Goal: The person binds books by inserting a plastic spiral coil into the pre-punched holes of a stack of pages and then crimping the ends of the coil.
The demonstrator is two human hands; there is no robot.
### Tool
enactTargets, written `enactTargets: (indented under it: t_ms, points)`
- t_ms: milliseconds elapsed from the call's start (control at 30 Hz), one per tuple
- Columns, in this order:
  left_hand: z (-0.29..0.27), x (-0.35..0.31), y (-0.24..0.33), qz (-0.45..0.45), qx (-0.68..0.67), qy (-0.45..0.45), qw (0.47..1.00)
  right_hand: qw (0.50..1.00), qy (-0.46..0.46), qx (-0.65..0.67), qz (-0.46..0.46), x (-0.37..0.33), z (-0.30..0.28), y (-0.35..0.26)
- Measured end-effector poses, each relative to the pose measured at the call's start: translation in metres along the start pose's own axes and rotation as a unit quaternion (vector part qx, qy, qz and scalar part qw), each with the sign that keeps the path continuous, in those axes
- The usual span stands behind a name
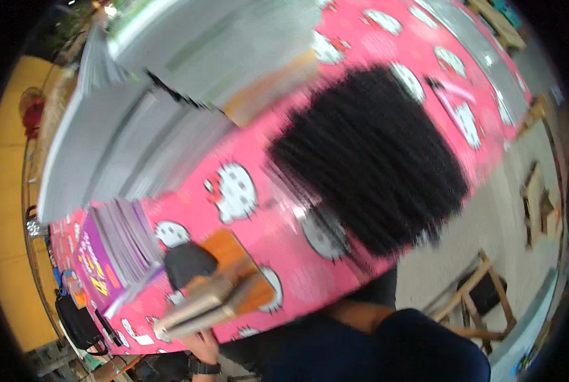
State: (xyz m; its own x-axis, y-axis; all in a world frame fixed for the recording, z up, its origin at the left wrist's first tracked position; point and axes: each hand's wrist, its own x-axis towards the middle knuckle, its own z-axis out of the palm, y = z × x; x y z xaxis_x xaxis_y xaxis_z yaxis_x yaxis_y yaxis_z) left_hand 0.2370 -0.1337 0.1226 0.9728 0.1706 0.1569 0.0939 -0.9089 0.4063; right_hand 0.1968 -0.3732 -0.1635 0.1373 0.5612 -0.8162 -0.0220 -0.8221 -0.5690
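Observation:
At the near table edge, my left hand [201, 346], with a dark watch on its wrist, grips a pale, two-layered wooden piece [201, 305]. Motion blur hides most of its fingers. Behind that piece lies an orange-brown wooden board [259, 290], with a dark grey rounded object [189, 264] beside it. My right forearm [359, 315] comes out of a dark sleeve and points left below the table edge; the hand itself is hidden. A large, blurred block of black bristles or hair [373, 159] sits at the centre right, apart from my left hand.
A pink patterned cover [284, 235] lies over the table. Open books or paper stacks [138, 146] stand at the far left, near a purple-covered book [125, 245]. A pen [447, 105] is far right. A black bag [77, 321] and a wooden stool [482, 296] are beyond the table.

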Motion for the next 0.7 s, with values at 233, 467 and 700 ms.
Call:
enactTargets:
  t_ms: [233, 467, 700]
  points:
    - [-0.012, 0.001, 0.014, 0.005, 0.055, -0.024, 0.998, 0.998, -0.014, -0.053, -0.010, -0.001, -0.003, 0.003]
    - [-0.026, 0.012, 0.023, 0.028, 0.055, -0.005, 0.998, 0.966, 0.097, -0.235, -0.044, 0.041, -0.010, 0.012]
    - [-0.009, 0.008, -0.007, 0.079, -0.126, 0.204, 0.968, 0.964, 0.093, -0.209, -0.132, -0.113, -0.060, -0.058]
